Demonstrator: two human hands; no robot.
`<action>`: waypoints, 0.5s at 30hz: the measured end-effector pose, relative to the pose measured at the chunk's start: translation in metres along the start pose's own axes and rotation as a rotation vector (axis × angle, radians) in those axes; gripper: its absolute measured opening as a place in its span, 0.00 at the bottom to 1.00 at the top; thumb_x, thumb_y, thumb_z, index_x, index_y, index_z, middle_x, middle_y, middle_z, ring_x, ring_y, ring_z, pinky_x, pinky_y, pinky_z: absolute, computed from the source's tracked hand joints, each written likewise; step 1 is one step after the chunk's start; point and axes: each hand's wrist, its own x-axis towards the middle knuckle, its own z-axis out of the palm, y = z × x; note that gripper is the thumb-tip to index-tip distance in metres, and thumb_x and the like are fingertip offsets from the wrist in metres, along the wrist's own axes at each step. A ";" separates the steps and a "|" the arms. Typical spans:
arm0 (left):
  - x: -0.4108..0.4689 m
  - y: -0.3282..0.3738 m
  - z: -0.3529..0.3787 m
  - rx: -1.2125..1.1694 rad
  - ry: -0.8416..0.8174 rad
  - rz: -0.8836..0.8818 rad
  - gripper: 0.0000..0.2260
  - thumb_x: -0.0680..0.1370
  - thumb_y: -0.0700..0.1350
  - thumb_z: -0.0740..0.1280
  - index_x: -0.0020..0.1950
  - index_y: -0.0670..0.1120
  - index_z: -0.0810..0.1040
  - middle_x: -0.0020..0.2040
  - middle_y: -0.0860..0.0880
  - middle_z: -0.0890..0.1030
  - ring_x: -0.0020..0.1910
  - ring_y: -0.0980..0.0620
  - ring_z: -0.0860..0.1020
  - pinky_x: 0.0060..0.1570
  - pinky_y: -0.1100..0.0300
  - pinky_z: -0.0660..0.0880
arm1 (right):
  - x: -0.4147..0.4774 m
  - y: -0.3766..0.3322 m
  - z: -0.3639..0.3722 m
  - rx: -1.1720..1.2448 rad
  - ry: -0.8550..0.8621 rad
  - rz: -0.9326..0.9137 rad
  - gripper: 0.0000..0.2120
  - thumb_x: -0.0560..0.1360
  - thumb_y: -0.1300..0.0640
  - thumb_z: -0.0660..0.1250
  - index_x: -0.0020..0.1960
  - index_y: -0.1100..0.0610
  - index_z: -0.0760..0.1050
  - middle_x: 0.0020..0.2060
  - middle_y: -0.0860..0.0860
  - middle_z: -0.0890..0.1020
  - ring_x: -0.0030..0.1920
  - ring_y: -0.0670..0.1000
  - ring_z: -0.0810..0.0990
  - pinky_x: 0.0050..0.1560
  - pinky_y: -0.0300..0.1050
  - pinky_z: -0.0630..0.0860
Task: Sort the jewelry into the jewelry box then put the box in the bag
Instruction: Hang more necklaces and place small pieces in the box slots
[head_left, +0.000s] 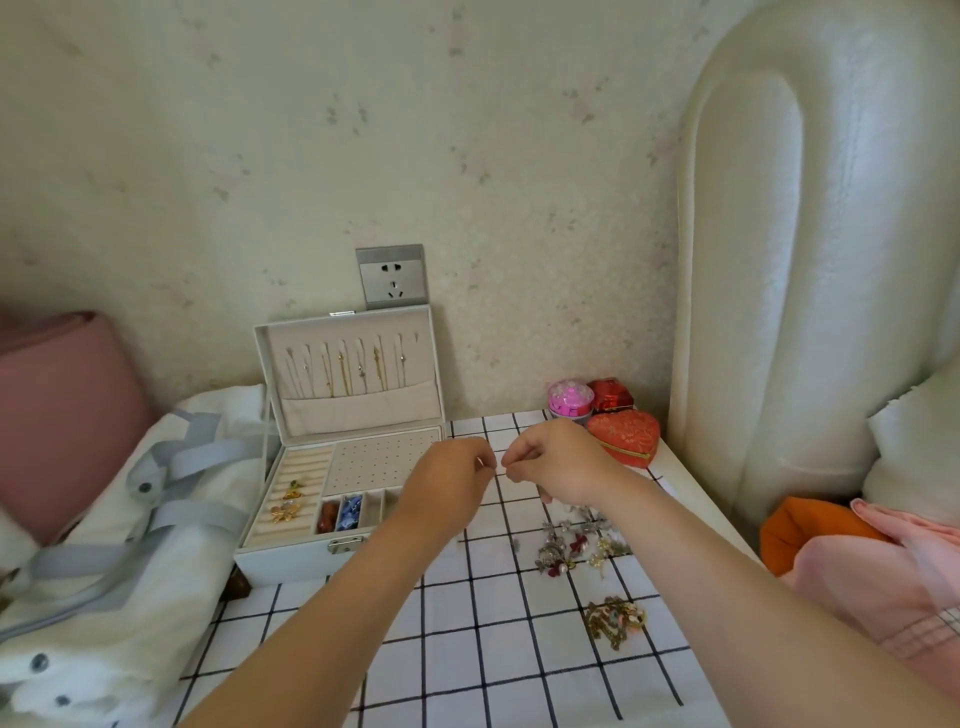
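Both hands are lifted above the checked cloth, a little to the right of the open jewelry box. The left hand and the right hand have their fingers curled in, and the fingertips meet narrowly on a small thin piece. It is too small for me to say what kind it is.

The risk I see is a drop. The piece is held only by fingertips in the air. If one pinch loosens while the hands pull or turn it, it can fall on the cloth, or roll left into the gap beside the bag. It could also land in the loose jewelry under the right forearm and get tangled there.

The piece seems to lie about level, with its long axis running left to right between the two hands. The box has its long side left to right too. Its lid stands up at the far side by the wall, and the trays open toward the near side.
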 end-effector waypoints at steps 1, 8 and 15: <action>-0.004 -0.004 -0.008 -0.030 0.009 -0.015 0.05 0.79 0.45 0.67 0.51 0.51 0.83 0.44 0.53 0.83 0.45 0.55 0.79 0.48 0.58 0.76 | -0.001 -0.006 0.005 0.019 -0.008 -0.006 0.05 0.74 0.59 0.73 0.44 0.49 0.83 0.40 0.48 0.86 0.23 0.44 0.78 0.29 0.38 0.74; -0.026 -0.038 -0.051 -0.263 0.030 -0.188 0.02 0.77 0.44 0.70 0.44 0.51 0.82 0.39 0.56 0.81 0.39 0.59 0.77 0.36 0.71 0.69 | 0.004 -0.043 0.037 -0.061 -0.093 -0.031 0.02 0.70 0.56 0.75 0.41 0.50 0.85 0.34 0.44 0.85 0.25 0.48 0.80 0.37 0.43 0.79; -0.045 -0.063 -0.059 -0.322 -0.046 -0.155 0.03 0.78 0.45 0.69 0.45 0.52 0.80 0.42 0.50 0.81 0.39 0.55 0.76 0.41 0.62 0.72 | 0.018 -0.052 0.059 -0.271 -0.115 -0.073 0.04 0.70 0.55 0.75 0.37 0.47 0.84 0.35 0.40 0.82 0.42 0.43 0.82 0.50 0.49 0.82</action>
